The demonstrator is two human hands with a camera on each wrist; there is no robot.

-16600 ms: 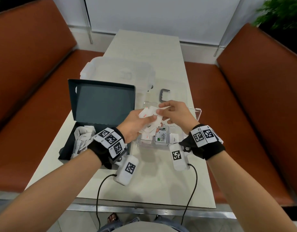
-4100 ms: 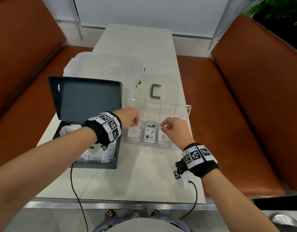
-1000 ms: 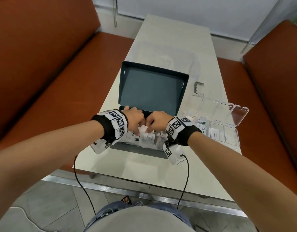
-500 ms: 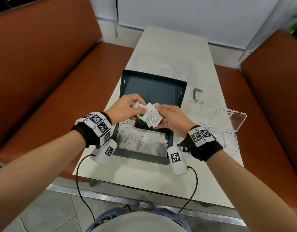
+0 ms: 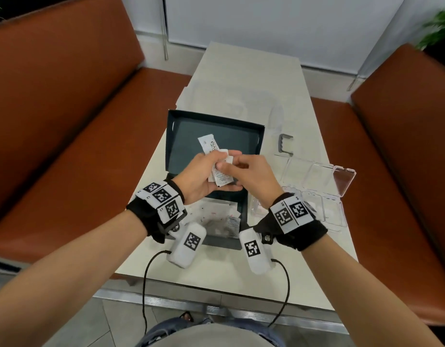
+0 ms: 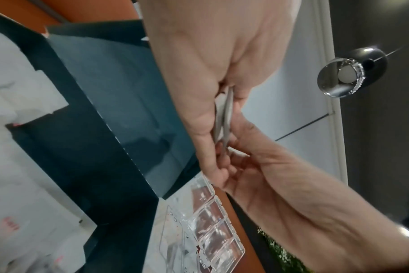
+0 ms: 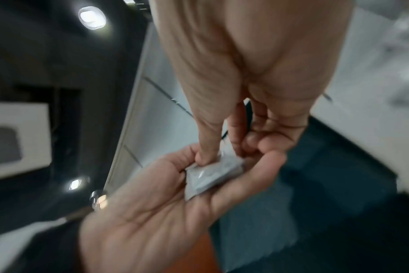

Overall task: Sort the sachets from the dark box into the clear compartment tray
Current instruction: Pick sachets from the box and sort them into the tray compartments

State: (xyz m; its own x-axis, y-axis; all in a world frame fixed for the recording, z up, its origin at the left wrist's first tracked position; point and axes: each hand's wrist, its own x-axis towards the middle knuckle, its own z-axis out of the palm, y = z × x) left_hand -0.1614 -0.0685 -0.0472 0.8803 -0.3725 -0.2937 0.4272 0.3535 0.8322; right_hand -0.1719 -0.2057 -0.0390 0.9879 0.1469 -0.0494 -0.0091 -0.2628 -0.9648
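Note:
My left hand (image 5: 206,175) holds a small stack of white sachets (image 5: 220,175) above the open dark box (image 5: 242,211); one long sachet (image 5: 209,144) sticks up from the stack. My right hand (image 5: 244,171) pinches the stack's top sachet with thumb and fingers. In the left wrist view the sachets (image 6: 224,118) show edge-on between both hands. The right wrist view shows my right thumb pressing the sachets (image 7: 213,173) into the left palm. More white sachets (image 5: 216,217) lie in the box bottom. The clear compartment tray (image 5: 319,194) stands open to the right of the box.
The box's lid (image 5: 214,136) stands up behind my hands. A grey clip (image 5: 285,144) lies on the table (image 5: 241,276) behind the tray, and a clear container (image 5: 231,101) sits behind the box. Orange benches (image 5: 53,121) flank the table.
Both hands lifted a stack of sachets out of the box and now hold it slightly higher and closer together. A long sachet has fanned up from the stack.

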